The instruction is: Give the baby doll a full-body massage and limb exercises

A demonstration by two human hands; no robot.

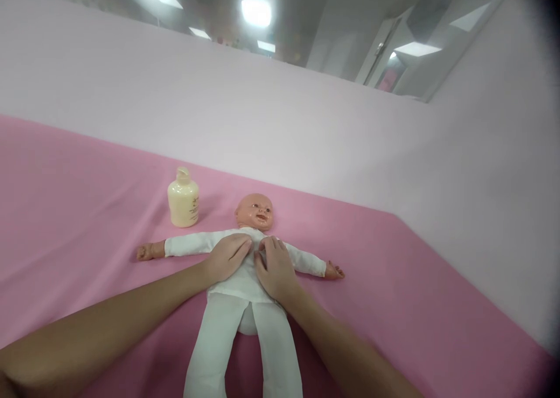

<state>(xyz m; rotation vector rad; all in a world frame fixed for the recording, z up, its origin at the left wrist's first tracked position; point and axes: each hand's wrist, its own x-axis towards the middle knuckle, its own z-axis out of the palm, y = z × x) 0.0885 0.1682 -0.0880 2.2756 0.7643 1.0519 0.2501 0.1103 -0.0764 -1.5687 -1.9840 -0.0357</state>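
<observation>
A baby doll [238,284] in white cloth lies on its back, arms stretched out to both sides and legs towards me. My left hand [228,258] rests on the left side of its chest, fingers laid over the cloth and the fingertips near the middle. On the other side of the chest lies my right hand [277,268], its fingers slightly bent and the thumb apart from them. Neither hand grips anything that I can see. The doll's head [255,211] is just beyond my hands, face up. Parts of its chest are hidden under my palms.
A cream pump bottle [183,202] stands upright beyond the doll's left-side arm. Pink cloth [385,304] covers the surface under the doll, with folds at the left. A pale wall [280,124] rises behind and at the right, with a reflecting window or mirror [332,36] above.
</observation>
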